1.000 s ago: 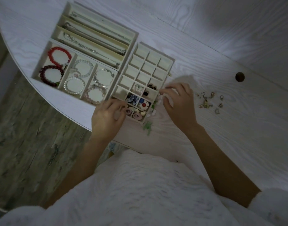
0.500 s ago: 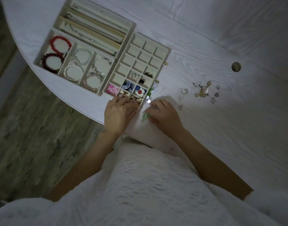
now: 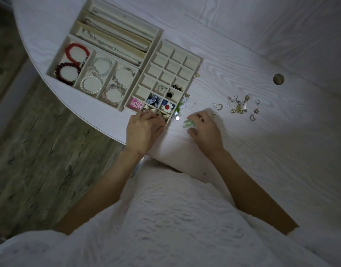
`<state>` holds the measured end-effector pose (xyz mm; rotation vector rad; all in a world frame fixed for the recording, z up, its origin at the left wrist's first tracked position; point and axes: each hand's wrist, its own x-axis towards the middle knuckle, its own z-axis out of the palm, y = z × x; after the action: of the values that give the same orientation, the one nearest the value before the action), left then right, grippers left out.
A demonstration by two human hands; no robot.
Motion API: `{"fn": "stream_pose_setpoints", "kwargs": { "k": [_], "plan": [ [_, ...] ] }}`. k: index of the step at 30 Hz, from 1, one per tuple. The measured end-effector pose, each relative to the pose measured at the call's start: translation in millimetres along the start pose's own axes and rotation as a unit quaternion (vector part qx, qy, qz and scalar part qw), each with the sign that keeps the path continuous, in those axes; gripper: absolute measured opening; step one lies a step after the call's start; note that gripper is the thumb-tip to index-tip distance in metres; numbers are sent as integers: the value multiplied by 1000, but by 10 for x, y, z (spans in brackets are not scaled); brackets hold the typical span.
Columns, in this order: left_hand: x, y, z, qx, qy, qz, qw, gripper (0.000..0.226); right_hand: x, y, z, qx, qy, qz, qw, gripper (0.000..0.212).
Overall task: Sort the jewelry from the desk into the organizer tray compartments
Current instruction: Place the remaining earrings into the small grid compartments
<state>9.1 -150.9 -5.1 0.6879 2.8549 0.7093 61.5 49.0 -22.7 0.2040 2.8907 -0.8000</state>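
Observation:
A cream grid tray of small compartments lies on the white desk; its nearest cells hold flower, heart and stud earrings. My left hand rests on the tray's near corner, fingers over the heart pieces. My right hand is just right of the tray, its fingertips pinching a pale green earring on the desk. A few beaded pieces lie against the tray's right edge. Loose gold and silver earrings are scattered further right.
A bracelet tray with red, pearl and clear bead bracelets and a necklace tray sit left of the grid tray. A cable hole is in the desk at right. The curved desk edge runs close to my left hand; wooden floor lies beyond.
My right hand came down from the tray's right edge to the green earring on the desk. My left hand stayed at the tray's near corner. The camera view shifted.

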Motion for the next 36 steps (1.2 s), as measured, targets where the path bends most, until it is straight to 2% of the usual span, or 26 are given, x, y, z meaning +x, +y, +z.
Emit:
{"fn": "stream_pose_setpoints", "kwargs": {
  "k": [5,10,15,20,22,25,30,34,36],
  "plan": [
    [16,-16,-8,1,-6,5,1000,13,-16,45,-30,-38,13,-52,998,12],
    [24,-18,-18,-2,-9,11,1000,14,12,72,-152,-77,57,-40,995,21],
    [23,-37,-4,-8,-13,17,1000,14,82,23,-369,46,97,30,994,23],
    [27,-87,7,-11,-9,52,999,12,162,-100,-615,140,121,41,982,17],
    [24,-131,-4,-26,10,55,998,11,255,-225,-667,170,98,34,980,15],
    [28,-237,-60,-61,57,27,996,27,515,-440,-628,171,41,5,984,17],
    [101,-545,-187,-40,122,-99,987,26,1087,-801,-451,87,-96,-82,988,22],
    [207,-813,-260,-34,102,-152,982,35,1316,-1156,-279,37,-178,-131,975,25],
    [242,-876,-264,-29,86,-144,986,34,1331,-1249,-207,36,-180,-123,975,29]
  ]
}}
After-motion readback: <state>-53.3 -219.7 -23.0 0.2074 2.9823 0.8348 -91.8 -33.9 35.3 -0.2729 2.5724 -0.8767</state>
